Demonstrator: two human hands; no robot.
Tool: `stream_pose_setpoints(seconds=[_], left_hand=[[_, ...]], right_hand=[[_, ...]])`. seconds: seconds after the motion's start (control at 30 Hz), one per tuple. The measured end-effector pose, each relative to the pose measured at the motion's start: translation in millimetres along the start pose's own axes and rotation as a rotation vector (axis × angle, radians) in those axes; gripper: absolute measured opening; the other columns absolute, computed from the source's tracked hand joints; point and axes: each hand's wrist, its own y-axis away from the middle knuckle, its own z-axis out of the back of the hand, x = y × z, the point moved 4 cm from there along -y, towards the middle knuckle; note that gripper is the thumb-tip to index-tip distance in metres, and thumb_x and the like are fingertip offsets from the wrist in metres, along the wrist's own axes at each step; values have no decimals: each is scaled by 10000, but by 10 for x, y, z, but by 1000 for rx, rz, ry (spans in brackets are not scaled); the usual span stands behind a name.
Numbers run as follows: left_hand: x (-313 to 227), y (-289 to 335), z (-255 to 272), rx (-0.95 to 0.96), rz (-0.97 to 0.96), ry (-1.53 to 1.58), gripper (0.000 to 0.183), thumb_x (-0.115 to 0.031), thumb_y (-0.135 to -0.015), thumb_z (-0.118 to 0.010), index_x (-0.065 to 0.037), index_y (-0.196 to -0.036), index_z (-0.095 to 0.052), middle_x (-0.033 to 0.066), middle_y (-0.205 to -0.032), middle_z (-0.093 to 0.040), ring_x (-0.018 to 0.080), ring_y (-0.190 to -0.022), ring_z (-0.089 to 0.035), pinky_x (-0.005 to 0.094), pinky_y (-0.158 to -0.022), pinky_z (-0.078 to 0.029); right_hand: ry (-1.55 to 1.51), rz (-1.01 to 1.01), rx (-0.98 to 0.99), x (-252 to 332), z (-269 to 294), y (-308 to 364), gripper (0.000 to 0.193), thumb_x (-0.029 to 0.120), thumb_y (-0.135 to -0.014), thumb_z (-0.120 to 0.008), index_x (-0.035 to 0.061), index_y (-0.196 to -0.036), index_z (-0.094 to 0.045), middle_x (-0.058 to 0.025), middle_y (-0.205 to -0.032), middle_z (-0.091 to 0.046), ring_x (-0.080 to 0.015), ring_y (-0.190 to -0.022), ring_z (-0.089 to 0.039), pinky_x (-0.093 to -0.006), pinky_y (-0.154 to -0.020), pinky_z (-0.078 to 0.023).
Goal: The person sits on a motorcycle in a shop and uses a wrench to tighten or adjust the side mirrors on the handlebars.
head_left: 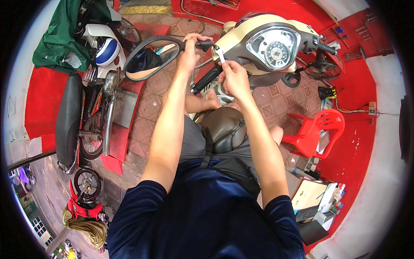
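My left hand (188, 56) is closed round the neck of a black-framed rear-view mirror (148, 67), beside the left handlebar of a cream scooter (237, 36). The glass faces up toward me. My right hand (235, 80) pinches a slim silver spanner (221, 56), whose far end reaches the base of the mirror stem (207, 44). How its jaw sits there is too small to tell. Just below lies the black handlebar grip (206, 80). A round speedometer (276, 52) fills the middle of the scooter's front.
A brown scooter seat (223, 125) lies below my forearms, between my legs. Motorbikes stand at left, one with a long black seat (68, 121). At right are a red plastic chair (321, 131), a fan (323, 67) and a cluttered desk (308, 194). Tools hang along the red wall.
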Motion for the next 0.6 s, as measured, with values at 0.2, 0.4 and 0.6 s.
stream_pose_setpoints(seconds=[0.2, 0.4, 0.6], left_hand=[[-188, 32, -8, -23, -109, 38, 159, -171, -961, -447, -69, -1060, -518, 151, -1061, -680, 149, -944, -640, 195, -572, -413], [-150, -20, 41, 40, -51, 60, 247, -307, -987, -533, -65, -1021, -500, 118, -952, -699, 154, -989, -663, 148, -442, -287], [-101, -40, 9, -13, -152, 12, 316, -365, -1004, -488, -52, -961, -497, 100, -862, -689, 214, -1004, -667, 185, -511, -394]], right_hand=[[96, -27, -15, 34, 0, -105, 314, 239, -950, -504, -18, -1054, -653, -62, -615, -614, -137, -531, -579, -325, -503, -457], [107, -31, 48, 68, -22, -174, 304, 230, -971, -475, -12, -1067, -631, -49, -632, -568, -121, -458, -491, -291, -412, -383], [101, -3, -80, 49, -328, -107, 288, 225, -993, -444, -10, -1050, -601, -65, -657, -564, -122, -404, -475, -280, -354, -379]])
